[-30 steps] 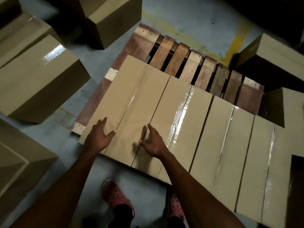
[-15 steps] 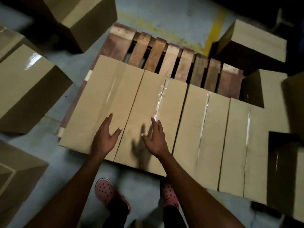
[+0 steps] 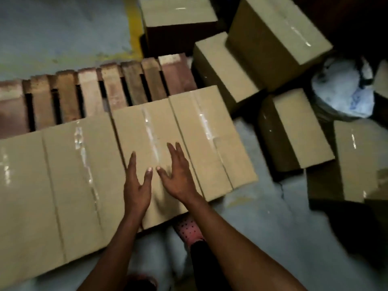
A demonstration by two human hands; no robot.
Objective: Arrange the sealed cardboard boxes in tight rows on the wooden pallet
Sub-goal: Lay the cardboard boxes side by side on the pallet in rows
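The floor (image 3: 63, 34) is grey and dim, with a yellow line (image 3: 132, 26) painted on it. A wooden pallet (image 3: 88, 93) lies on that floor, and a row of sealed boxes sits along its near side, packed side by side. Both hands are over the middle box (image 3: 147, 131) in that row. The left hand (image 3: 136, 185) and the right hand (image 3: 178, 177) have straight fingers and hold nothing; I cannot tell if they press on the lid. The end box (image 3: 210, 139) sits next to it, with a thin line between them. More boxes (image 3: 273, 38) wait on the floor to the right, near a white bag (image 3: 344, 91). A hard push could slide the row crooked or open gaps. The near edges seem to hang off the pallet, so a box might tip.
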